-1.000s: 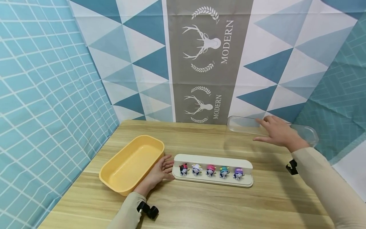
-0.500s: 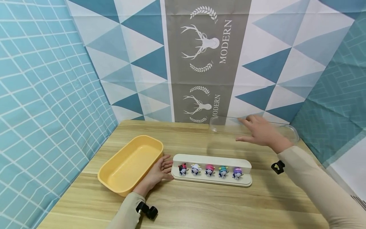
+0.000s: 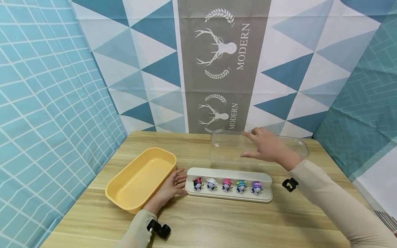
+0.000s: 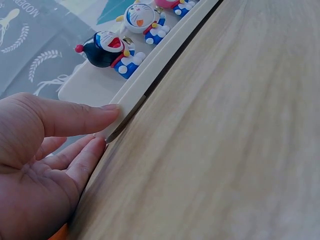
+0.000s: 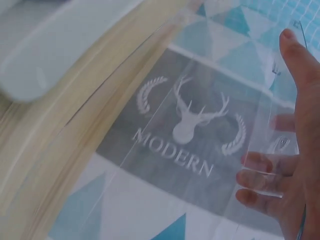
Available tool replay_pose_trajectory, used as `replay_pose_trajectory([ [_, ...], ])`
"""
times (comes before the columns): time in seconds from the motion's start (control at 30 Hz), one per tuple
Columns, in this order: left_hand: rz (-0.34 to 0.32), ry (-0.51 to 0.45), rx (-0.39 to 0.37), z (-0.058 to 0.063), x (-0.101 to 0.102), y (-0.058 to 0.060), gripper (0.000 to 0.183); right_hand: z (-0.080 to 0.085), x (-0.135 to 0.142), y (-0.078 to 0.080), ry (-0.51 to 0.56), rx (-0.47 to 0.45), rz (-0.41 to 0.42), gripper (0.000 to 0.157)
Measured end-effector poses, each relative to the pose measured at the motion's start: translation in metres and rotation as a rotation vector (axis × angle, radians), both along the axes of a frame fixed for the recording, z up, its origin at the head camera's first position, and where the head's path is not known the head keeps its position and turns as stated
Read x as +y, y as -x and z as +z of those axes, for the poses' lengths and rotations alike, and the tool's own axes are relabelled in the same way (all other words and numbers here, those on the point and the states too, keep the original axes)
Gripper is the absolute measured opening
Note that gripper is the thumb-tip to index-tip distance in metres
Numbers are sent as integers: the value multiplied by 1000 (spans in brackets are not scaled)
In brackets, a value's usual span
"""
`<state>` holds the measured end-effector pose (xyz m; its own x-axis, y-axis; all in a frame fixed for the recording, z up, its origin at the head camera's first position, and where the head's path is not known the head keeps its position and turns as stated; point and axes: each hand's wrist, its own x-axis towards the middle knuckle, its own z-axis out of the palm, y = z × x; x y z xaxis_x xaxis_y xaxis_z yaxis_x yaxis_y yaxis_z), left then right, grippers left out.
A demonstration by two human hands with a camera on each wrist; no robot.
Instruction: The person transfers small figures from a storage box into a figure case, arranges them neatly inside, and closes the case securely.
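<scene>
A long cream display base [image 3: 235, 175] lies on the table with several small figurines [image 3: 226, 185] in coloured hats in a row on it. My left hand [image 3: 167, 188] is at its left end; in the left wrist view the thumb [image 4: 85, 119] lies on the corner edge and the fingertips touch the end just below. Behind and above the base, my right hand [image 3: 268, 146] grips a long clear plastic cover [image 3: 227, 138] from above, thumb and fingers spread across its width. Through the clear wall several fingers [image 5: 265, 180] show in the right wrist view.
Left of the base stands a yellow plastic basin [image 3: 141, 179], close beside my left forearm. The wooden table [image 3: 204, 220] ends at a patterned backdrop [image 3: 217, 62] behind. A blue grid-patterned cloth [image 3: 56, 103] hangs on the left.
My right hand has carried the clear cover leftward from the far right, so it now hangs nearer to above the base. My left hand and the base have stayed put.
</scene>
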<state>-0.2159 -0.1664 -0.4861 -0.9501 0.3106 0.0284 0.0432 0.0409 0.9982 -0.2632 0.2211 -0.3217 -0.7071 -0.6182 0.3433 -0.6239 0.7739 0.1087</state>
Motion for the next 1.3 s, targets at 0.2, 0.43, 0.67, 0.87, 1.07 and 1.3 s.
replay_pose_trajectory([
  [0.2, -7, -7, -1, 1, -1, 0, 95, -1, -20, -5, -10, -18, 19, 88],
  [0.43, -22, -18, -3, 1, -1, 0, 95, -4, -38, -13, 10, -50, 41, 87],
  [0.67, -14, -9, -4, 1, -1, 1, 95, -7, -54, -22, 23, -81, 76, 84],
  [0.87, -15, -13, 4, 2, 0, -1, 96, -12, -66, -26, 0, -62, 94, 84],
  [1.07, -11, -11, 8, 1, -1, 0, 96, -18, -77, -30, -26, -56, 100, 86],
  [1.3, -4, 0, 13, 2, 0, -1, 93, -28, -81, -32, -25, -31, 121, 86],
])
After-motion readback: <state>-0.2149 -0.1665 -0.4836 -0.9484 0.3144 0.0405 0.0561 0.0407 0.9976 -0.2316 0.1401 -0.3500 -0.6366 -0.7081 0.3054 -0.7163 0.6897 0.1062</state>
